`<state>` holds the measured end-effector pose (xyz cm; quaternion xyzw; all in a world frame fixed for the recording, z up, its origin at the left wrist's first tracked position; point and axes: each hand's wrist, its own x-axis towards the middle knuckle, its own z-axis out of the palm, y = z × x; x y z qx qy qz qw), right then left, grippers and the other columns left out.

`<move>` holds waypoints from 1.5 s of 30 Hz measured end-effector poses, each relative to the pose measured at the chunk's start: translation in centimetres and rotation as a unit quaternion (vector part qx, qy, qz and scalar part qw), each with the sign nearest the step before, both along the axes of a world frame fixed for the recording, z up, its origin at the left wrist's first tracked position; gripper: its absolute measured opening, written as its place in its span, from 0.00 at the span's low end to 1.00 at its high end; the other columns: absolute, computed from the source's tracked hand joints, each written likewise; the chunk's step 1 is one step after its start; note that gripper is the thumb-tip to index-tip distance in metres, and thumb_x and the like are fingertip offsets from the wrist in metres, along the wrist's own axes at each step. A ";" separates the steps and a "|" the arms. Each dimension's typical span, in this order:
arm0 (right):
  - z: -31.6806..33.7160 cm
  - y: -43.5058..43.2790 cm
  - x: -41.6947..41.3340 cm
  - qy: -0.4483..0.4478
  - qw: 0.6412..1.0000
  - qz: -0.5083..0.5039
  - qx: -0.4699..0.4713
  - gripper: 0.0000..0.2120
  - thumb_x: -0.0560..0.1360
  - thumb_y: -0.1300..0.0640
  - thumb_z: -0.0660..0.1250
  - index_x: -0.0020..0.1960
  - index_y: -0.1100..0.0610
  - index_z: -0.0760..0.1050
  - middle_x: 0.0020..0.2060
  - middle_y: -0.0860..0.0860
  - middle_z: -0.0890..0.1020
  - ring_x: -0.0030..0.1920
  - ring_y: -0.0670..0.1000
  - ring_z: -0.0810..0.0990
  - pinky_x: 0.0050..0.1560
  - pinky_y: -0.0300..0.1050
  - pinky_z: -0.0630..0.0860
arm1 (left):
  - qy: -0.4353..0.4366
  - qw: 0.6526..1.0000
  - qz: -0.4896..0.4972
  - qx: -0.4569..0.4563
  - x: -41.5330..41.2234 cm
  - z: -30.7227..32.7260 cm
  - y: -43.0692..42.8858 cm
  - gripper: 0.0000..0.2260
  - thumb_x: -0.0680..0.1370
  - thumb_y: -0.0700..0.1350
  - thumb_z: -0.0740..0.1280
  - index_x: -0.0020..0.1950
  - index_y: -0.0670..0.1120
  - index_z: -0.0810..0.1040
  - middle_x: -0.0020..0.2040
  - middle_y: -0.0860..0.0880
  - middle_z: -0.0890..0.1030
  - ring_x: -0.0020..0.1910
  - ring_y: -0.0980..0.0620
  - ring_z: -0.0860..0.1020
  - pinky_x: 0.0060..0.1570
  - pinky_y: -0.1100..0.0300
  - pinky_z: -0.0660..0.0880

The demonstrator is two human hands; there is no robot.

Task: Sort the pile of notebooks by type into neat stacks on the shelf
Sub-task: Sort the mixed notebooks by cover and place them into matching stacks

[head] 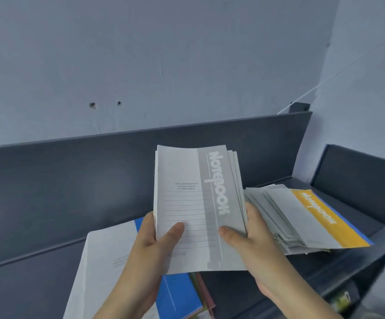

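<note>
I see yellow-band pile (pixel 320 217) at 3 o'clock, blue stack (pixel 178 293) at 7; L hand (pixel 154 240) + R hand (pixel 251 236) each grip grey notebooks (pixel 196 203) btwn them, thumbs on top cover.

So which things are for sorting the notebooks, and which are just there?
For the job: grey notebooks, gripped by the left hand and right hand; messy pile topped by a yellow-striped notebook; blue-striped notebook stack; dark shelf.
Just there: two wall holes; white cord; dark bracket.
</note>
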<state>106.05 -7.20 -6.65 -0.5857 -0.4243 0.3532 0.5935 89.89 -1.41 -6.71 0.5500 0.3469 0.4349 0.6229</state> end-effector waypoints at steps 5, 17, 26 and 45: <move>1.6 -2.3 5.5 -0.003 0.995 -0.095 0.040 0.20 0.73 0.70 0.67 0.58 0.49 0.74 0.50 0.44 0.84 0.50 0.43 0.83 0.51 0.41 0.78 | 0.089 0.989 -0.051 0.103 5.0 1.0 0.4 0.09 0.79 0.50 0.62 0.59 0.58 0.75 0.50 0.62 0.83 0.47 0.66 0.80 0.44 0.70 0.76; -1.2 -1.4 24.8 -0.298 0.907 -0.126 -0.272 0.11 0.74 0.62 0.63 0.55 0.54 0.73 0.52 0.49 0.80 0.53 0.54 0.78 0.48 0.45 0.73 | 0.475 0.738 -0.032 0.478 11.6 -4.4 4.8 0.17 0.78 0.52 0.58 0.52 0.47 0.85 0.51 0.50 0.84 0.50 0.49 0.83 0.51 0.59 0.78; -3.7 -0.3 26.6 -0.468 0.762 -0.125 -0.429 0.07 0.66 0.49 0.54 0.41 0.45 0.70 0.53 0.52 0.74 0.56 0.56 0.71 0.51 0.51 0.73 | 0.474 0.752 -0.011 0.458 11.4 -4.9 4.6 0.13 0.78 0.48 0.62 0.55 0.46 0.84 0.57 0.49 0.83 0.55 0.49 0.81 0.59 0.64 0.66; -0.3 2.9 3.7 -0.559 0.825 -0.007 0.083 0.12 0.69 0.65 0.73 0.52 0.58 0.82 0.47 0.51 0.84 0.48 0.57 0.82 0.52 0.43 0.72 | 0.598 0.701 0.199 0.335 -10.6 -4.4 -1.0 0.12 0.77 0.50 0.66 0.59 0.60 0.79 0.55 0.63 0.82 0.53 0.56 0.82 0.41 0.59 0.76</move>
